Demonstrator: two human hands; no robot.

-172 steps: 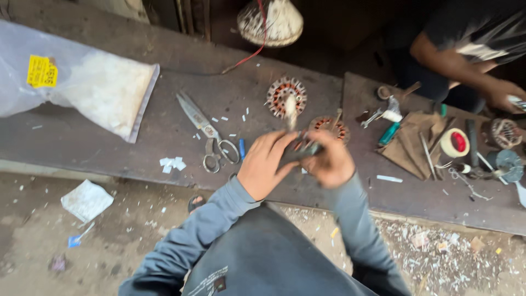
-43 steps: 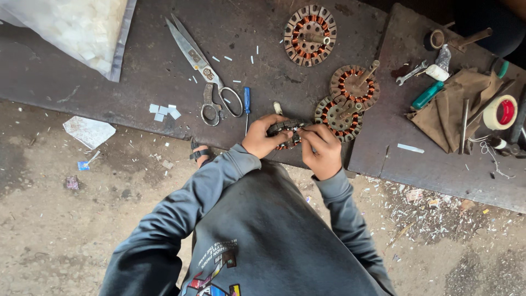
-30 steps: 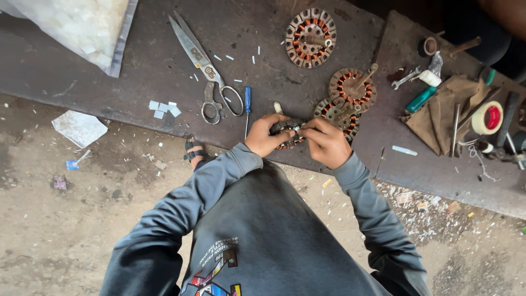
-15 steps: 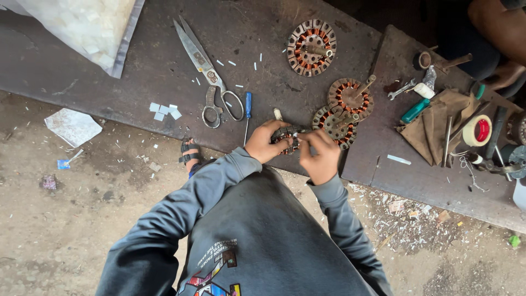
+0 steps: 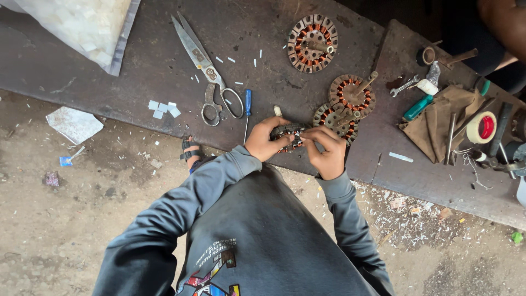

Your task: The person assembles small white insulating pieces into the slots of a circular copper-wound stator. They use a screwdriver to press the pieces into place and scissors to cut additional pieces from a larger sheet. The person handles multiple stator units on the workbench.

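At the near edge of the dark surface, the left hand and right hand both grip a wound motor stator, raised clear for finger work on its slots.

Dull, rusty metal stator with copper windings; scissors of worn grey metal; matt, scuffed dark bench; glossy clear plastic bag; rough brown cloth.
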